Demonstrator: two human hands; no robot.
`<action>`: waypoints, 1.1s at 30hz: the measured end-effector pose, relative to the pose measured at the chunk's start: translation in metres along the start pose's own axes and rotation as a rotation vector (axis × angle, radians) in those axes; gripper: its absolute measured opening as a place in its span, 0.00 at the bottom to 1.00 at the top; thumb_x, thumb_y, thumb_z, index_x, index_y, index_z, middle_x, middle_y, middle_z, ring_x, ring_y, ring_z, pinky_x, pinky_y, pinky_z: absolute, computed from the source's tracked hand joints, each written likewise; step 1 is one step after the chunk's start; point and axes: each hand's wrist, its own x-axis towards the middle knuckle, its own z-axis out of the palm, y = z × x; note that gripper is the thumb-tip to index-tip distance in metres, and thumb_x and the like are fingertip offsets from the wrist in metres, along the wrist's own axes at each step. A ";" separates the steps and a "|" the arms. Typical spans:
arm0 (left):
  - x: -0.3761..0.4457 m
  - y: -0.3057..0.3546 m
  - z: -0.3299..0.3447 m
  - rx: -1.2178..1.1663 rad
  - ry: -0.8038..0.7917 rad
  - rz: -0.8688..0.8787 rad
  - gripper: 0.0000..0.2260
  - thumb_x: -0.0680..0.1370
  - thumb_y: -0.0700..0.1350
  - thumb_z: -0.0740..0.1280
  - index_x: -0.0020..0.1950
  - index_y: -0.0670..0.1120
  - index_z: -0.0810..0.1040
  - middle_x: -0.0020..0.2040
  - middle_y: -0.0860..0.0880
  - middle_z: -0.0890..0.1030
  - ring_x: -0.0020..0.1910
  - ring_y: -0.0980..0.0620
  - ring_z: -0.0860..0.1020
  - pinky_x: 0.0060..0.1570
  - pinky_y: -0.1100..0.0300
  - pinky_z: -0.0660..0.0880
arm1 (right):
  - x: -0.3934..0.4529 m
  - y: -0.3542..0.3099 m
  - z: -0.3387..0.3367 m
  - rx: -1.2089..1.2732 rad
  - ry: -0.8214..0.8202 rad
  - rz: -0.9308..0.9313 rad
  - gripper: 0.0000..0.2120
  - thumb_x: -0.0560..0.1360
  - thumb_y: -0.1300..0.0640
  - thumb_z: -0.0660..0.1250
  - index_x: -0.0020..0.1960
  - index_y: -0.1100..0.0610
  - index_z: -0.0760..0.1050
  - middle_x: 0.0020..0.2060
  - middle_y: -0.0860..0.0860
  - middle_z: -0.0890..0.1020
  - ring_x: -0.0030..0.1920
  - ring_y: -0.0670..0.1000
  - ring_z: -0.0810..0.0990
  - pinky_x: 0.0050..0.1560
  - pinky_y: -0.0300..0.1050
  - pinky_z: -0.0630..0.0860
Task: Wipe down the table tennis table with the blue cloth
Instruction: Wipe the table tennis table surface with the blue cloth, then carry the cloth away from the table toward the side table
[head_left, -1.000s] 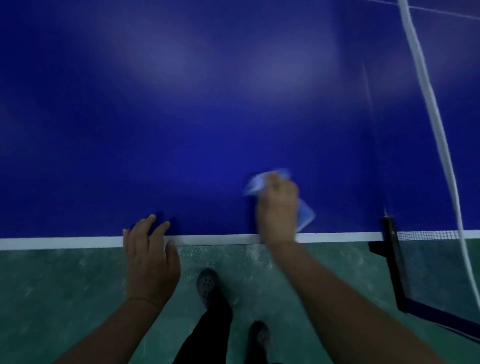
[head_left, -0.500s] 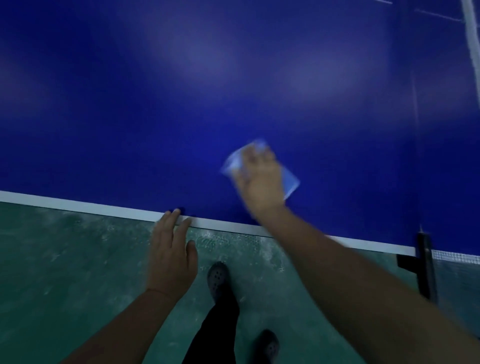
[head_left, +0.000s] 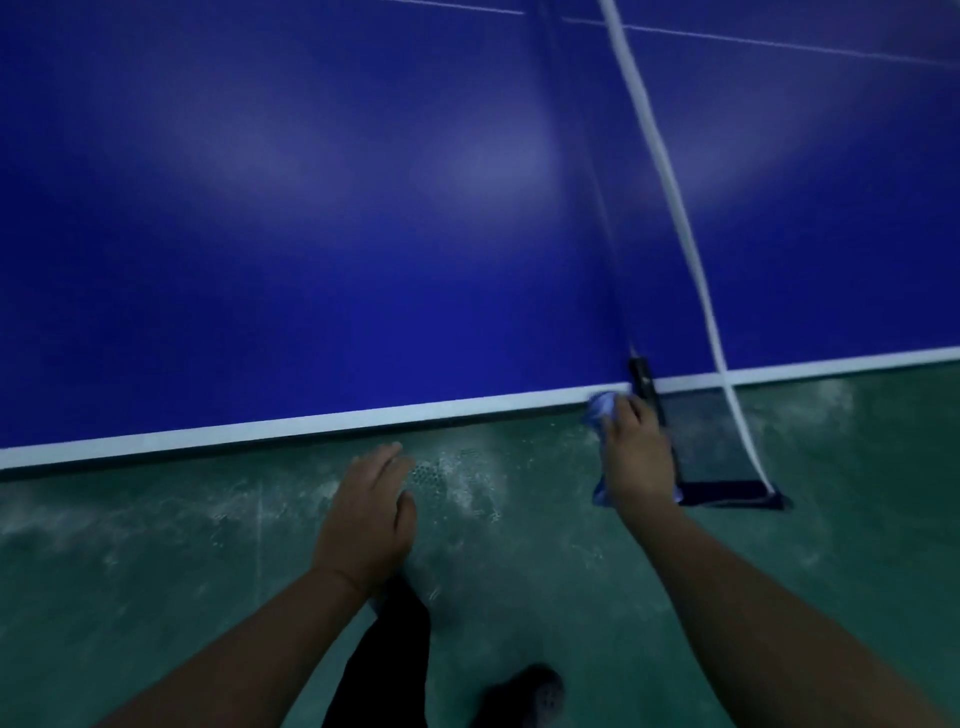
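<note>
The dark blue table tennis table fills the upper view, its white edge line running along the near side. My right hand holds the light blue cloth just off the table's near edge, beside the black net post. Cloth shows above the fingers and below the wrist; the rest is hidden under the hand. My left hand hovers over the floor a little short of the table edge, fingers straight and holding nothing.
The net with its white top band crosses the table at the right and overhangs the near edge. A scuffed green floor lies below. My dark trouser leg and shoe are at the bottom.
My right hand has swept the cloth right and back off the table surface to the edge by the net post. My left hand has come off the table edge.
</note>
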 end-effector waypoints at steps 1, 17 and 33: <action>-0.002 0.016 0.010 -0.002 -0.046 0.013 0.23 0.77 0.49 0.55 0.66 0.41 0.78 0.68 0.42 0.76 0.67 0.43 0.73 0.71 0.45 0.67 | -0.014 0.018 0.005 0.095 -0.011 -0.001 0.09 0.79 0.47 0.67 0.58 0.47 0.78 0.59 0.53 0.80 0.58 0.58 0.79 0.56 0.51 0.76; -0.137 0.356 0.164 -0.207 -0.355 0.278 0.14 0.80 0.52 0.64 0.65 0.55 0.75 0.65 0.55 0.77 0.65 0.61 0.73 0.66 0.63 0.66 | -0.359 0.359 -0.064 0.702 0.438 0.422 0.23 0.78 0.44 0.61 0.67 0.56 0.76 0.58 0.46 0.79 0.56 0.42 0.74 0.54 0.34 0.65; -0.068 0.589 0.342 -0.224 -0.628 0.347 0.14 0.80 0.52 0.68 0.58 0.72 0.75 0.64 0.65 0.77 0.64 0.67 0.73 0.64 0.59 0.70 | -0.308 0.568 -0.134 0.979 0.621 0.741 0.15 0.79 0.47 0.64 0.65 0.44 0.76 0.58 0.35 0.78 0.59 0.32 0.73 0.55 0.35 0.68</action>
